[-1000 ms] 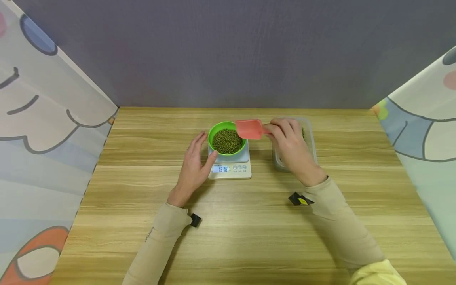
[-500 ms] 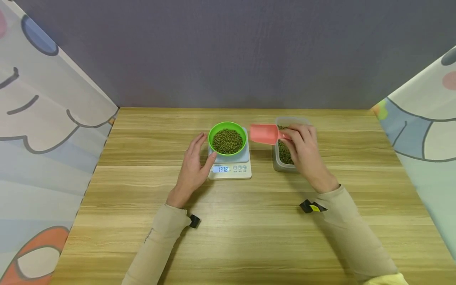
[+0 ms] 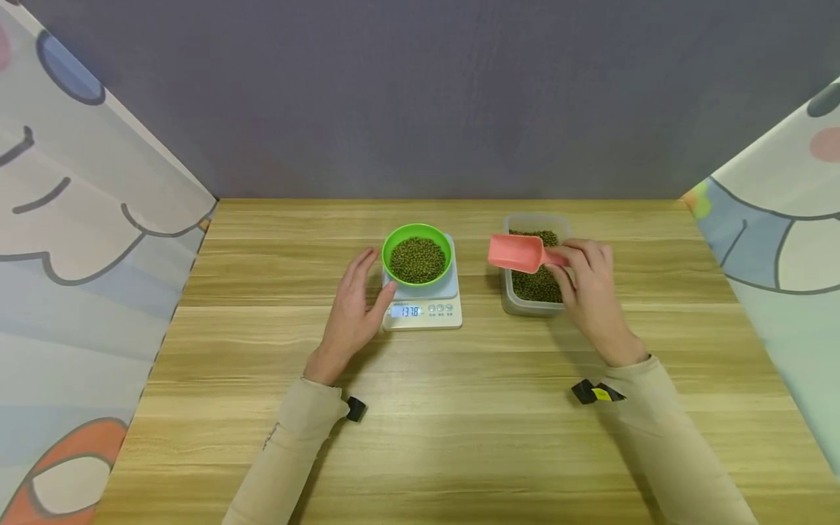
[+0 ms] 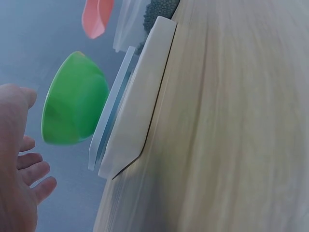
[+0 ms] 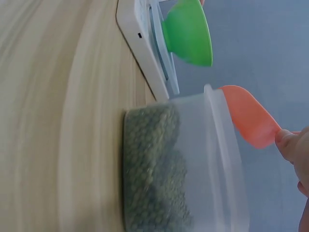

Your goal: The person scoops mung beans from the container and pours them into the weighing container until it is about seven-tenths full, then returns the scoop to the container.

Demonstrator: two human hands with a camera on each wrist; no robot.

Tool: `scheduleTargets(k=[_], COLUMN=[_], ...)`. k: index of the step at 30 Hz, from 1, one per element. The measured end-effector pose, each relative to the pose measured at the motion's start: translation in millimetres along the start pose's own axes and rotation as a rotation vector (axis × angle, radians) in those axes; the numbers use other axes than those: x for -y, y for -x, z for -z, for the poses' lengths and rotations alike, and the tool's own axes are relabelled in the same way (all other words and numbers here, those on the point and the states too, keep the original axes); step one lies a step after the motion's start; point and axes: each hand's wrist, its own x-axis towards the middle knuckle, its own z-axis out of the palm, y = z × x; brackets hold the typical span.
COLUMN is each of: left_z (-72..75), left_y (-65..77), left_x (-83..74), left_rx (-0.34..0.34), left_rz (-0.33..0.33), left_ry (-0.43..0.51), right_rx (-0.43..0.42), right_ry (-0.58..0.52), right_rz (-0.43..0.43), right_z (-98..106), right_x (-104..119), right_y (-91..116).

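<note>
My right hand (image 3: 593, 292) pinches the handle of a pink scoop (image 3: 515, 253), held over the near-left part of a clear plastic tub (image 3: 530, 309) of small green beans (image 3: 538, 289). No beans show in the scoop's hollow. Left of it, a green bowl (image 3: 420, 230) part-filled with the same kind of beans (image 3: 417, 261) stands on a white kitchen scale (image 3: 433, 321), whose display reads 137.8. My left hand (image 3: 352, 310) is beside the bowl, fingers extended and thumb apart. In the left wrist view, a gap shows between the fingers and the bowl (image 4: 75, 104).
All of this stands on a wood-grain table (image 3: 420, 437). Behind its far edge rises a grey wall (image 3: 420, 102). Cartoon-printed sheets flank the table on the left (image 3: 79, 292) and the right (image 3: 787, 292).
My right hand has drawn the scoop rightward from over the bowl's edge to above the tub, uncovering the beans there. My left hand and the 137.8 reading have stayed the same.
</note>
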Motion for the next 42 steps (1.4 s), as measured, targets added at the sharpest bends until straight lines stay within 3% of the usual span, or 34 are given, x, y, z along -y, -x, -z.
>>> scheduleTargets(k=[9, 17, 22, 29, 42], left_z=[-0.7, 1.4, 1.6, 3.8, 4.0], left_y=[0.5, 1.1, 1.8, 2.8, 3.1], left_x=[3.8, 4.2, 6.4, 6.7, 8.4], left_rx=[-0.009, 0.002, 0.004, -0.005, 0.002], left_rz=[-0.017, 0.01, 0.018, 0.016, 0.02], left_ry=[-0.004, -0.009, -0.016, -0.02, -0.024], right_rx=[0.024, 0.024, 0.033, 0.112, 0.302], right_ry=[0.027, 0.055, 0.046, 0.053, 0.206], right_rz=[-0.079, -0.103, -0.075, -0.02, 0.088], right_z=[14.5, 20.9, 21.5, 29.7, 39.8], right_x=[-9.8, -20.1, -26.8, -35.2, -32.1], right_y=[16.0, 26.2, 32.7, 35.8, 12.7])
